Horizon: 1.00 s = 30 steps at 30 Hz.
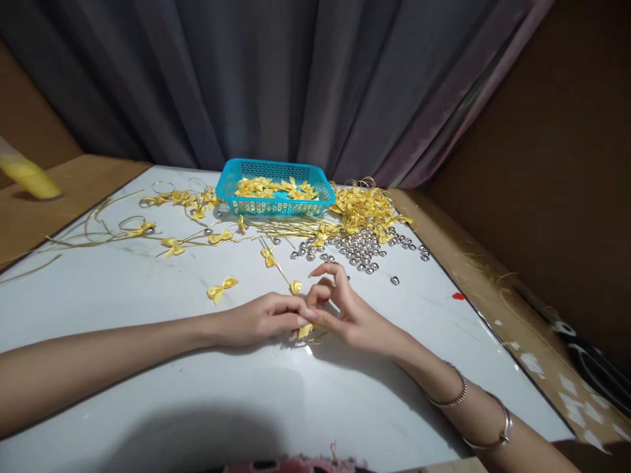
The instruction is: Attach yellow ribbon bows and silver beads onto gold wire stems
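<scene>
A small yellow bow point(305, 330) with a thin gold cord is held between my two hands over the white tabletop. My left hand point(269, 318) comes in from the left, its thumb and fingers closed on the bow. From the right, my right hand point(348, 315) meets it, thumb and index pinched at the bow and the other fingers curled above. Just beyond the fingertips sits another bow point(296, 287) on a gold cord. A loose bow point(222, 290) lies to the left of it.
A blue basket point(276, 209) of yellow bows stands at the back. Right of it is a pile of corded bows point(365, 207), with silver rings point(359, 246) in front. Gold cords spread over the left. Scissors point(562, 327) lie at the right.
</scene>
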Each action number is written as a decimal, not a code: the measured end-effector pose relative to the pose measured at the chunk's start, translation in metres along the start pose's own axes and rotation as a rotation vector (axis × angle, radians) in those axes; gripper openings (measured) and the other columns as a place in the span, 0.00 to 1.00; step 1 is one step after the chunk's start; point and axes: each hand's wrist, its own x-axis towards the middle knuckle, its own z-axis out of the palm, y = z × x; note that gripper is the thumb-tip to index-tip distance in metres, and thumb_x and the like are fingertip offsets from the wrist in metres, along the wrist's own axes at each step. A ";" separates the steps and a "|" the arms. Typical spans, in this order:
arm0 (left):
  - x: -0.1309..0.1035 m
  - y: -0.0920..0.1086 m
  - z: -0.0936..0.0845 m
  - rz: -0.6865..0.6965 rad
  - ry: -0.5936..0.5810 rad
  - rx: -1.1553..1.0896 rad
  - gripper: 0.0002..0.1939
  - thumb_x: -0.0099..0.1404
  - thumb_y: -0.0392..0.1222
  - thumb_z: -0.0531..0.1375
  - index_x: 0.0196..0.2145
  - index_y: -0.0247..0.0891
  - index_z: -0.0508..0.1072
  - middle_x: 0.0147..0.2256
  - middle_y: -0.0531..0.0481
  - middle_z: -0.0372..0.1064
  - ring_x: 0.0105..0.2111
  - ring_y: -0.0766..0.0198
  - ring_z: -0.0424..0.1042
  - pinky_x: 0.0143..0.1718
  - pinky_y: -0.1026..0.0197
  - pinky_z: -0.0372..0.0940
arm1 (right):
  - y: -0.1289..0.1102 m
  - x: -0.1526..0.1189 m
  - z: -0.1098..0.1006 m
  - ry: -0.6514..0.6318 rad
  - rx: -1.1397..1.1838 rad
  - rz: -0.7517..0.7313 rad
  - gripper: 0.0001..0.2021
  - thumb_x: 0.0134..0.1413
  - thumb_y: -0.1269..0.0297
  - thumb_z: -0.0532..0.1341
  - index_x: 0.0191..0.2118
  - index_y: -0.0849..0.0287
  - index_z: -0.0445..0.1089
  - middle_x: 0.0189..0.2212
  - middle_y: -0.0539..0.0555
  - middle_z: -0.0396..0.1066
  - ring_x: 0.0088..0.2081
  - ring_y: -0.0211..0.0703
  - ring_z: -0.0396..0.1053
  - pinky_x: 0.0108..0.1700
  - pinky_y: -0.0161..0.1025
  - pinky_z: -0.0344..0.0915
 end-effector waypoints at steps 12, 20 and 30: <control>0.002 0.005 -0.002 -0.054 -0.053 0.011 0.14 0.66 0.47 0.51 0.30 0.34 0.66 0.25 0.54 0.56 0.24 0.68 0.53 0.26 0.64 0.49 | 0.002 0.003 0.005 0.137 0.074 -0.048 0.22 0.50 0.73 0.58 0.47 0.55 0.46 0.25 0.47 0.64 0.33 0.40 0.64 0.40 0.41 0.59; 0.004 0.007 -0.003 -0.029 -0.067 0.019 0.13 0.66 0.44 0.51 0.27 0.35 0.65 0.26 0.53 0.60 0.27 0.67 0.58 0.30 0.64 0.53 | 0.006 0.005 0.002 0.310 0.013 -0.114 0.19 0.52 0.70 0.58 0.47 0.55 0.49 0.24 0.46 0.61 0.30 0.40 0.61 0.35 0.40 0.57; 0.004 0.002 -0.003 -0.029 -0.006 -0.067 0.13 0.65 0.45 0.52 0.27 0.34 0.65 0.25 0.53 0.59 0.25 0.68 0.55 0.27 0.63 0.51 | 0.006 0.005 -0.007 0.152 0.275 0.059 0.19 0.55 0.55 0.58 0.45 0.53 0.48 0.26 0.44 0.60 0.26 0.35 0.58 0.29 0.35 0.56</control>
